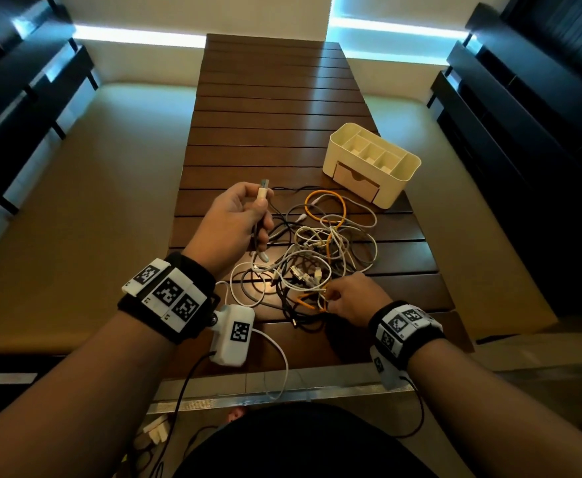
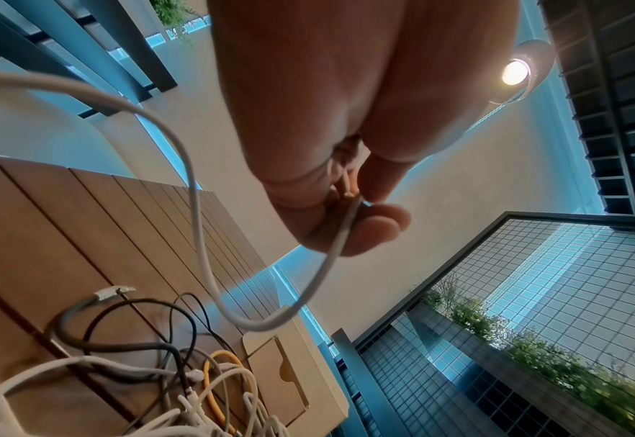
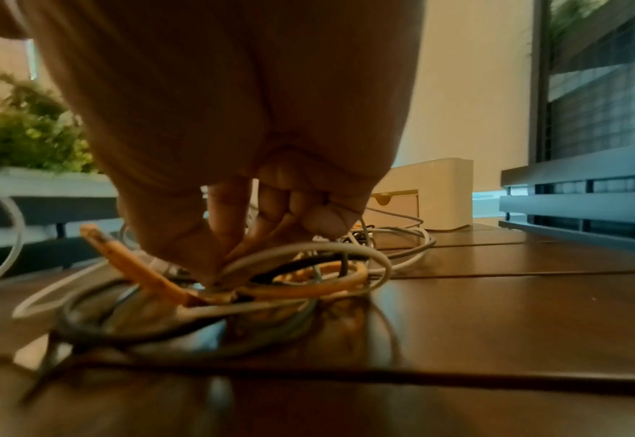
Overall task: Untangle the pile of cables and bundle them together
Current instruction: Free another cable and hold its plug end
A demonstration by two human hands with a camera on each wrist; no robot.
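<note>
A slatted dark wooden tabletop [image 1: 268, 108] carried a tangled pile of cables [image 1: 317, 257] in white, grey, black and orange. The left hand [image 1: 237, 219] was raised above the pile's left edge, fingers curled round a white cable [image 1: 261, 198] whose plug end pointed upward past the thumb. The right hand [image 1: 351, 298] rested at the pile's near right edge, fingertips pinching into strands beside an orange cable [image 1: 331, 208]. A cream organiser box [image 1: 372, 163] with open top compartments and a front drawer stood on the tabletop just beyond the pile, to the right. Both wrists bore black bands with white marker blocks.
</note>
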